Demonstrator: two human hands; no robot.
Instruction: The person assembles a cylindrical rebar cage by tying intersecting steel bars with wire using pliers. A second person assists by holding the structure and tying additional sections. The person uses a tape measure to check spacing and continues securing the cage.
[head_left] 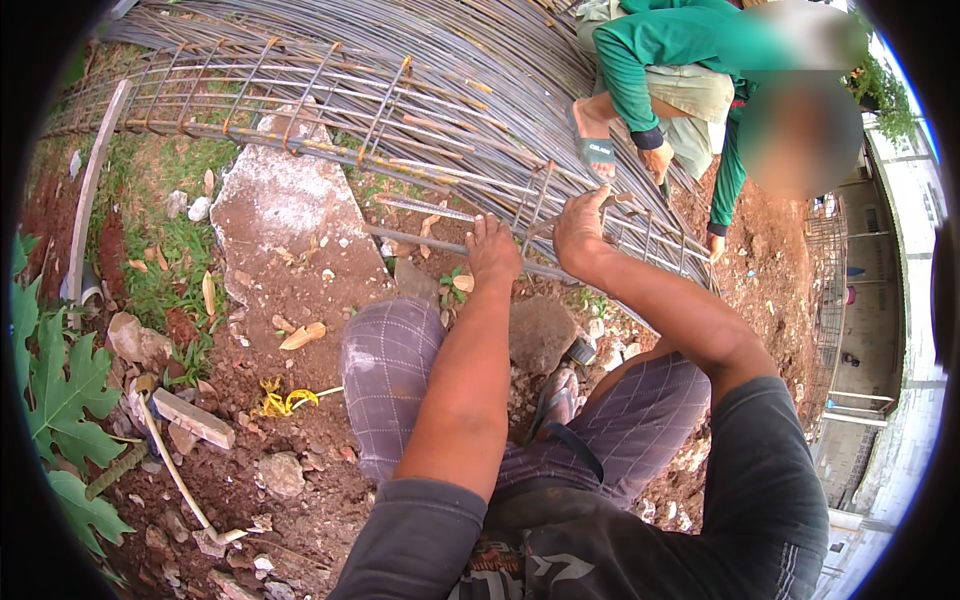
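A long cage of steel reinforcing bars (290,60), tied with square stirrups, stretches from the far left to the right in front of me. My left hand (493,250) is closed around a steel bar (425,242) at the cage's near side. Just to its right, my right hand (582,232) is closed beside a stirrup (540,195). A small rusty brown piece (622,200) shows by its fingers; what this hand grips cannot be made out. Between my knees a broken stone (540,335) lies on the soil.
Across the cage a co-worker in a green long-sleeved top (660,50) squats and reaches down with both hands. A pile of loose bars (480,60) lies behind the cage. A concrete slab (290,230), a wooden strip (95,190) and yellow cord (285,400) are at left.
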